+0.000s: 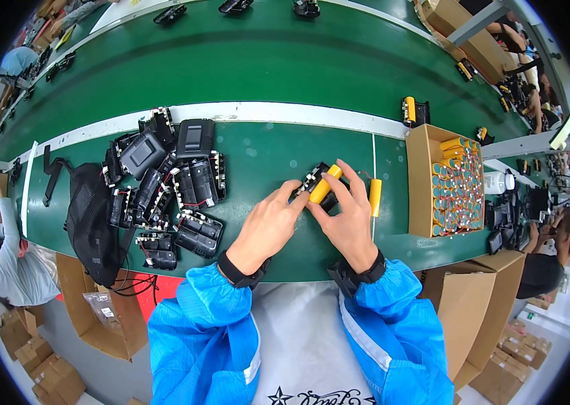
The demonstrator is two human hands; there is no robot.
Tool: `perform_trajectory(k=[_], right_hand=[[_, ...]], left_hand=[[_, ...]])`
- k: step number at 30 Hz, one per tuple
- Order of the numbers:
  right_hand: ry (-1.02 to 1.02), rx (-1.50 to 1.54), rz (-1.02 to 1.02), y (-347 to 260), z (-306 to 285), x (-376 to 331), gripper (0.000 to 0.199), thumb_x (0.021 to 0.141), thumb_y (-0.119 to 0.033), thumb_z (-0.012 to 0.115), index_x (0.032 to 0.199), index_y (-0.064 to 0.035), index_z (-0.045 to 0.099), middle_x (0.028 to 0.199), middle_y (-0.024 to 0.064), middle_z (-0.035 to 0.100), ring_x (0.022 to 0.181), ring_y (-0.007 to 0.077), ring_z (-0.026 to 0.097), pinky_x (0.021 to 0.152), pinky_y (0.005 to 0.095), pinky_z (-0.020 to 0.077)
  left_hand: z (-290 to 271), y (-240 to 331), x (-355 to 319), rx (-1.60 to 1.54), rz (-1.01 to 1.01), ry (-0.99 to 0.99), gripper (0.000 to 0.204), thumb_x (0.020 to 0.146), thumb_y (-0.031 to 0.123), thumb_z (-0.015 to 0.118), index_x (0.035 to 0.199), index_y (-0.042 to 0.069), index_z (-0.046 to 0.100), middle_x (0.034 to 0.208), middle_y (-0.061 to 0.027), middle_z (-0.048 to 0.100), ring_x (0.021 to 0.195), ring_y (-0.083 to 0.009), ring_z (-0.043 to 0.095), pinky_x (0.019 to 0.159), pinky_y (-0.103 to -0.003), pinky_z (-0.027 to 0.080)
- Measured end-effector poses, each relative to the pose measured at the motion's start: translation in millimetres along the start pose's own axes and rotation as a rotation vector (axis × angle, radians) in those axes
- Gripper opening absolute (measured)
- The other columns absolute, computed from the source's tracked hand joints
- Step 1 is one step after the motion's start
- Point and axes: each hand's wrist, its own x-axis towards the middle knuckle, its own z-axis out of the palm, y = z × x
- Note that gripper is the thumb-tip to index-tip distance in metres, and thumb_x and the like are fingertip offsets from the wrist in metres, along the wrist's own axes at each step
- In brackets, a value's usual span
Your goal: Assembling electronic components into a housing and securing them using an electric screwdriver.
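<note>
Over the green table, my left hand (266,224) is closed on the left side of a black plastic housing (311,178) with pale metal contacts along its edge. My right hand (348,217) pinches a yellow cylindrical battery cell (326,184), which lies slanted at the housing. How far the cell sits inside it is partly hidden by my fingers. A second yellow battery cell (375,198) with a thin wire lies on the table just right of my right hand. Both wrists wear black bands.
Left is a pile of black housings (197,182) beside a black mesh bag (93,223). On the right stands a cardboard box (420,182) packed with yellow cells. Beyond a white rail (258,111) runs a green belt (265,61) carrying housings. Other people work at both sides.
</note>
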Motion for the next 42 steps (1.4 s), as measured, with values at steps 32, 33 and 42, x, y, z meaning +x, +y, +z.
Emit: perform_trajectory(k=[32, 33, 42], right_hand=[[-0.147, 0.101, -0.072, 15.5, 6.5, -0.5, 0.087, 0.065, -0.008, 0.085, 0.139, 0.0051, 0.042, 0.138, 0.0234, 0.049, 0.124, 0.0427, 0.046, 0.104, 0.0447, 0.0425], [-0.164, 0.075, -0.085, 16.8, 6.6, -0.1, 0.086, 0.066, -0.008, 0.084, 0.139, 0.0063, 0.041, 0.139, 0.0239, 0.048, 0.125, 0.0430, 0.045, 0.105, 0.0447, 0.0421], [-0.201, 0.029, -0.109, 15.5, 7.1, -1.9, 0.078, 0.071, -0.002, 0.077, 0.139, 0.0097, 0.040, 0.145, 0.0258, 0.042, 0.126, 0.0444, 0.043, 0.107, 0.0446, 0.0401]], left_hand=[[-7.1, 3.6, 1.6, 0.230, 0.173, -0.031, 0.035, 0.076, -0.003, 0.063, 0.111, -0.001, 0.065, 0.121, -0.0174, 0.062, 0.093, -0.0353, 0.067, 0.077, -0.042, 0.056], [-6.8, 4.6, 2.4, 0.233, 0.159, -0.036, 0.034, 0.077, -0.002, 0.064, 0.110, 0.000, 0.066, 0.121, -0.0178, 0.063, 0.094, -0.0375, 0.067, 0.078, -0.043, 0.056], [-10.6, 7.1, 41.9, 0.121, -0.020, 0.110, 0.038, 0.075, 0.017, 0.077, 0.108, 0.001, 0.067, 0.099, -0.0170, 0.068, 0.086, -0.0326, 0.067, 0.071, -0.042, 0.054]])
